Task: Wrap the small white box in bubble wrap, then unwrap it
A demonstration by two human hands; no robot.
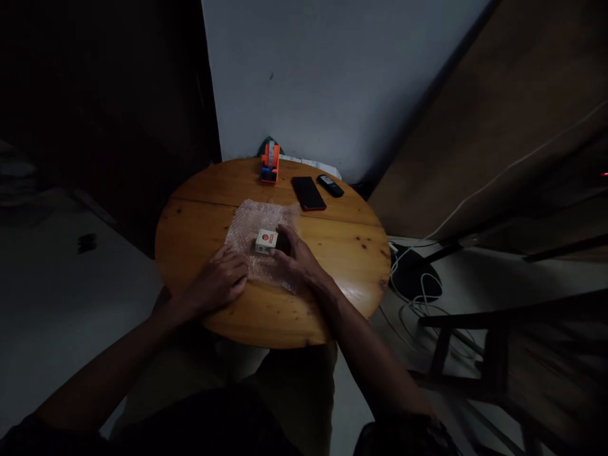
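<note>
A small white box with a red mark (266, 240) lies on a sheet of bubble wrap (251, 221) in the middle of a round wooden table (199, 221). My right hand (297, 259) rests on the wrap just right of the box, its fingers curled against the box's side. My left hand (219, 282) lies with its fingers down on the near left edge of the wrap, a little below and left of the box.
An orange and blue tape dispenser (270, 162) stands at the table's far edge. A dark phone (308, 192) and a small black device (330, 185) lie to its right. White cables (418, 297) trail on the floor at right beside a dark chair frame (498, 316).
</note>
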